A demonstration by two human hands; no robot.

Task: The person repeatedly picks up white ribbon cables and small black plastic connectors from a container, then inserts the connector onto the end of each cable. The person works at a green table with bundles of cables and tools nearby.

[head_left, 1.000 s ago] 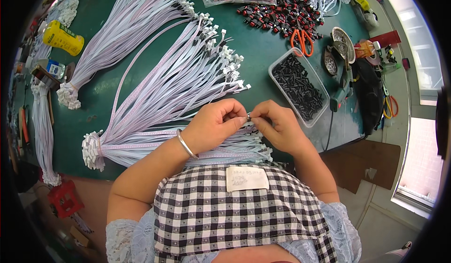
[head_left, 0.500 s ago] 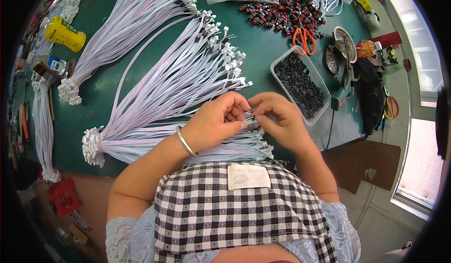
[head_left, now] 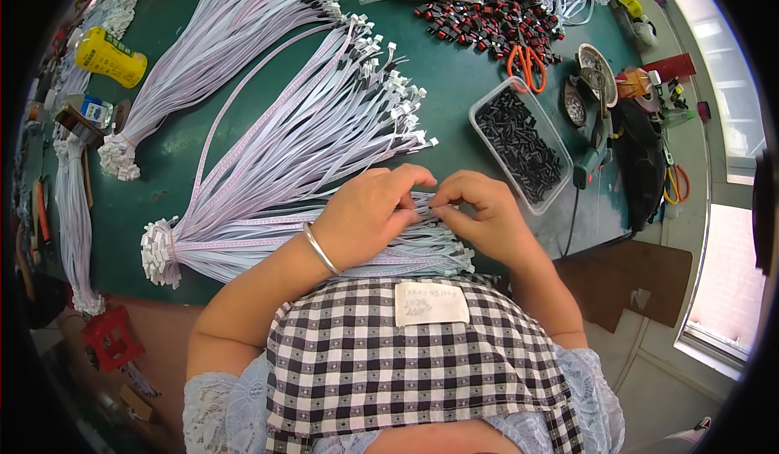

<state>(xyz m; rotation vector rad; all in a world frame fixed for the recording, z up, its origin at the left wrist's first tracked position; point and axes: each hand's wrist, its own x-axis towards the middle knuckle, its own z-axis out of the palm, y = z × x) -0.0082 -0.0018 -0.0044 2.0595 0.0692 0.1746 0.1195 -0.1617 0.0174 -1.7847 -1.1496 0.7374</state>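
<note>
A cable end (head_left: 426, 204) lies between the two hands, just above the lower cables of a fanned white bundle (head_left: 276, 142). The right hand (head_left: 485, 213) has its thumb and forefinger pinched on this end. The left hand (head_left: 369, 210) is curled close beside it, but its fingers hide the inside, so one cannot tell whether its grip is closed on a cable.

Farther up the same fan, many ends show white plugs (head_left: 402, 109) with small dark pieces near them; this part seems to be finished. On the lower cables such pieces are difficult to see, so probably these are left, though the exact share is not clear. Many black tubes (head_left: 519, 142) remain in the clear container (head_left: 497, 158), near the right hand. Beyond, a second bundle (head_left: 211, 56) lies on the green surface (head_left: 442, 89), with dark pieces also at its ends.
</note>
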